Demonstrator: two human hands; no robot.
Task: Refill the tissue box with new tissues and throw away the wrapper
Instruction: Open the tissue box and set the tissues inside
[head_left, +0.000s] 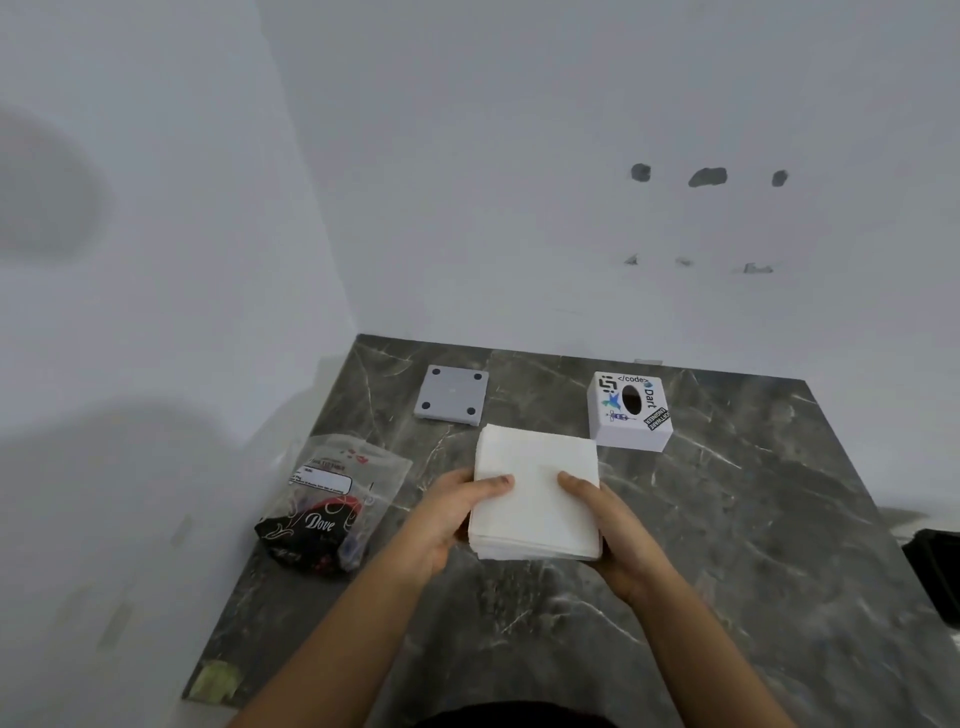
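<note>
Tissue stack (537, 493) clamped between left hand (447, 512) and right hand (602, 525), both gripping its sides. Keep edges square; seat into upturned tissue box (629, 411), then fit base plate (452, 396).

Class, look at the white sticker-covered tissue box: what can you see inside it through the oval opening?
Only darkness shows through the oval slot of the tissue box; no tissue pokes out. Its walls hide the rest.

Both hands, left hand (449, 512) and right hand (605, 525), grip a white tissue stack (537, 493) above the marble tabletop (727, 519); the sticker-covered tissue box (629, 410) stands near the far edge, the wrapper (332, 499) by the left edge.
</note>
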